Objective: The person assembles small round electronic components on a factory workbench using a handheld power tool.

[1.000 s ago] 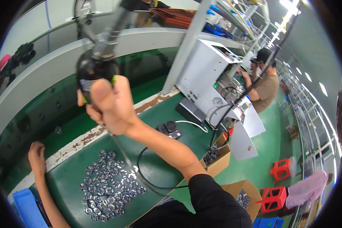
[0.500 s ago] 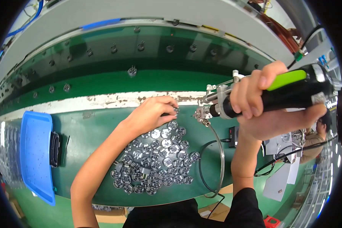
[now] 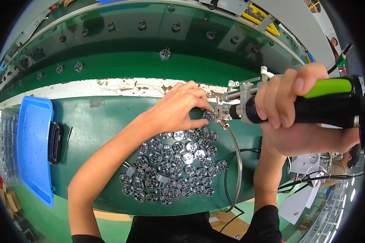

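My right hand (image 3: 290,117) is wrapped round a black and green power screwdriver (image 3: 332,97), held almost level and pointing left. A metal feeder head (image 3: 220,113) with a clear hose (image 3: 236,162) sits at its front end. Between thumb and fingertips, my left hand (image 3: 182,107) grips a small round metal part (image 3: 208,116) right at the tip of that head; whether the tip touches it I cannot tell. Below my left hand, many similar silvery round parts (image 3: 178,149) lie spread over the green table (image 3: 105,133). A few in the pile show a post or lie turned on their side.
Beyond a worn white ledge (image 3: 121,87) runs a green conveyor belt (image 3: 121,65) carrying spaced round parts. A blue tray (image 3: 34,154) and a black case (image 3: 56,143) are at the left. Far off stands a yellow bin (image 3: 255,15). A black cable (image 3: 227,178) loops beside the pile.
My left hand has moved right, bringing the round part to the screwdriver's tip. The gap between hand and tip has closed. The whole view has also shifted.
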